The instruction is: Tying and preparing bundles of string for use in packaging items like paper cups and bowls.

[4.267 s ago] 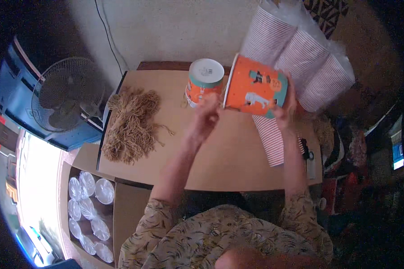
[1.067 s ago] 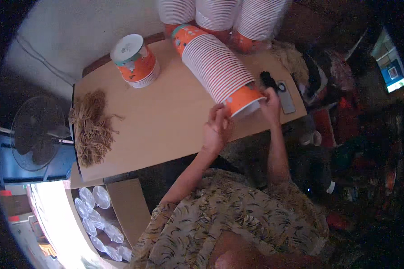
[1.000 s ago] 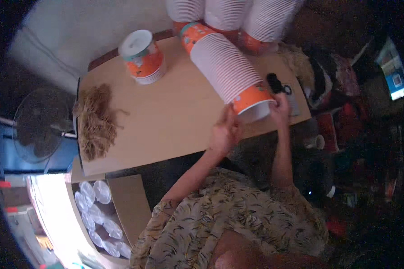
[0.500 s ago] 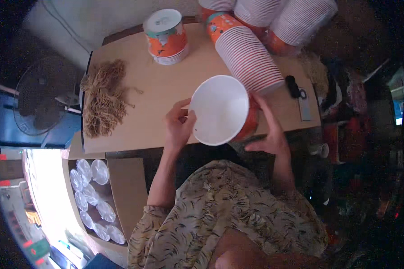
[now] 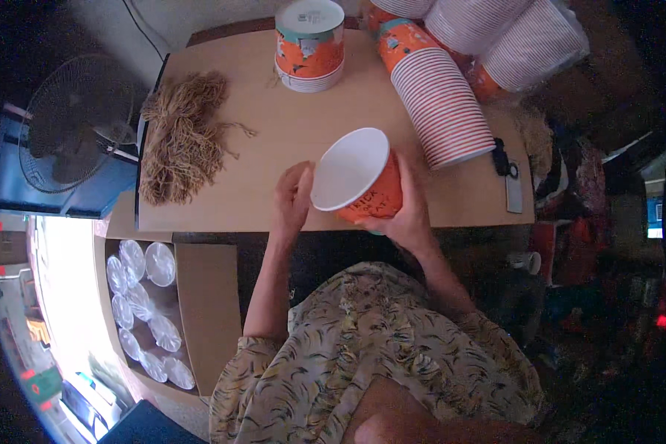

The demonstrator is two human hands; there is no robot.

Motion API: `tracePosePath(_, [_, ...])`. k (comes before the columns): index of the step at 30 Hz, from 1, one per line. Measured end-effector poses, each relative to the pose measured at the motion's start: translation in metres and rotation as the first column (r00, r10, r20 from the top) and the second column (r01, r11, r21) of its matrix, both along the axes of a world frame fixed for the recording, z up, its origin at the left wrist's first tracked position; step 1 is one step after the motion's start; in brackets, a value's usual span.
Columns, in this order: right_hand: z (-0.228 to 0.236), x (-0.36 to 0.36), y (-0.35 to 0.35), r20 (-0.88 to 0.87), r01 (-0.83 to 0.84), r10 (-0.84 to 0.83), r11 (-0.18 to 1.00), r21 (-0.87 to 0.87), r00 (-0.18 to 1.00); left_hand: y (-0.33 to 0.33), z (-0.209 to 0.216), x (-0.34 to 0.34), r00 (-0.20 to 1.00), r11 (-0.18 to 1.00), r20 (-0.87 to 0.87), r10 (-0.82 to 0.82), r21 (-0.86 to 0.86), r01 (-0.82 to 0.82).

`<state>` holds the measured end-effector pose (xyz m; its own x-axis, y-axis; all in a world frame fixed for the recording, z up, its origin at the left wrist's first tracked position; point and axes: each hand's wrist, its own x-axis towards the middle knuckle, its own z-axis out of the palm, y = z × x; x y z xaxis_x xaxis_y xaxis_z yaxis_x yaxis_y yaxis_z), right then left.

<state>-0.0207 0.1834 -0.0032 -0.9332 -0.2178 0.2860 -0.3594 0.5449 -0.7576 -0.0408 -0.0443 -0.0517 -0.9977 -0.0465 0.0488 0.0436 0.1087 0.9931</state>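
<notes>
Since half a second ago the orange paper cup [image 5: 362,181] tilts leftward at frame centre, the right hand [image 5: 411,214] curled around its side, left hand [image 5: 294,200] fingers half-open touching its rim.

Cup stacks [image 5: 510,37] cut off above

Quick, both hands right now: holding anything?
Left hand: open, fingertips at the rim of the orange paper bucket.
Right hand: closed around that bucket's side.
</notes>
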Motion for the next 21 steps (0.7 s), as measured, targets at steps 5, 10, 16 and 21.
tracePosePath(5, [-0.011,0.007,-0.029,-0.165,0.112,-0.088,0.984,0.138,0.982,0.010,0.069,0.021,0.959,0.974,-0.195,-0.204,-0.137,0.179])
tracePosePath(10, [-0.034,0.023,-0.024,-0.153,0.197,-0.212,0.974,-0.108,0.965,0.001,0.072,-0.003,0.839,0.771,-0.365,-0.404,-0.629,0.098])
tracePosePath(16, [-0.058,0.013,-0.013,-0.020,0.154,-0.159,0.976,-0.154,0.987,-0.017,0.069,-0.026,0.813,0.643,-0.347,-0.468,-0.765,0.043])
tracePosePath(21, [-0.073,0.007,-0.017,0.006,-0.020,0.021,0.990,-0.139,1.000,-0.033,0.057,-0.037,0.866,0.703,-0.350,-0.358,-0.712,0.002])
